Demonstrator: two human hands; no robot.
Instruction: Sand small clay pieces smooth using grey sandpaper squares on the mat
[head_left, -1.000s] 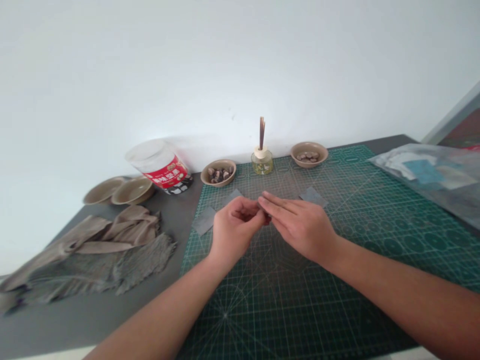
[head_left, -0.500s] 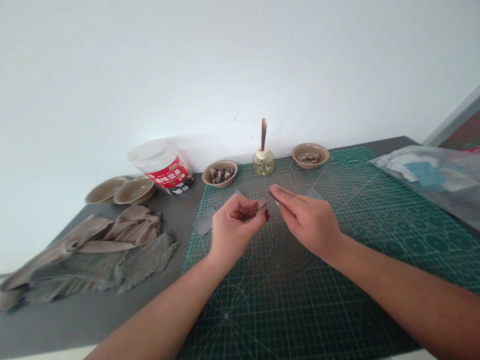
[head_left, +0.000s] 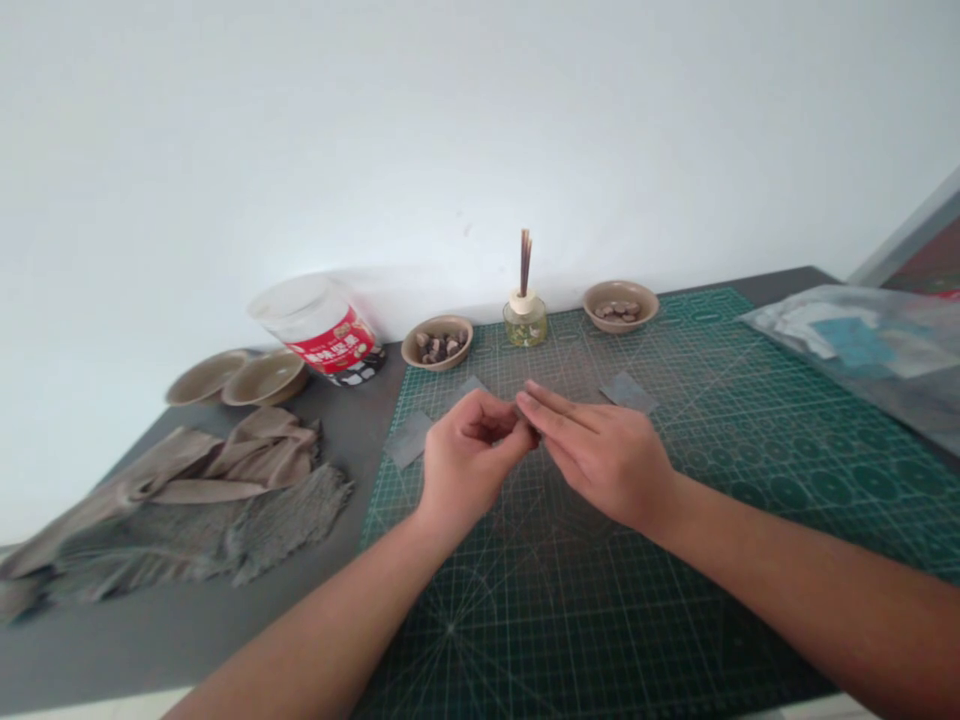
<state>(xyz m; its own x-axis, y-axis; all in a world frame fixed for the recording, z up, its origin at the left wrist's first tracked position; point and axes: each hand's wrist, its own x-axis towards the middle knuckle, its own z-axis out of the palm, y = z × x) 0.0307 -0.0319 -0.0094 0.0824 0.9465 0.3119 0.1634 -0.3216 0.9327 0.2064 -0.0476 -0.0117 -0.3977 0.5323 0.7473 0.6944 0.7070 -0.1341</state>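
Note:
My left hand [head_left: 469, 445] is closed in a pinch, thumb against fingertips, on a small brown stone that is now almost wholly hidden. Over that pinch lie the straight, pressed-together fingers of my right hand [head_left: 607, 450], touching the stone's place from the right. A thin grey sheet, seemingly sandpaper, is under the right fingers; little of it shows. Both hands are above the green cutting mat [head_left: 600, 620]. Grey square sheets lie flat near them: one [head_left: 409, 440] left of my left hand, another [head_left: 471, 386] behind it, a third [head_left: 628, 391] behind my right hand.
A bowl [head_left: 408, 352] of rough stones, a reed diffuser [head_left: 526, 320] and a bowl [head_left: 649, 306] of smoother pieces line the wall. Leftward are a red-labelled plastic jar [head_left: 330, 345], two nested bowls [head_left: 262, 380] and a crumpled cloth [head_left: 210, 500]. A plastic bag [head_left: 885, 345] lies right.
My right hand has moved left and slightly down, from apart to touching the left hand's fingertips, covering the stone. The left hand keeps its pinch in nearly the same place.

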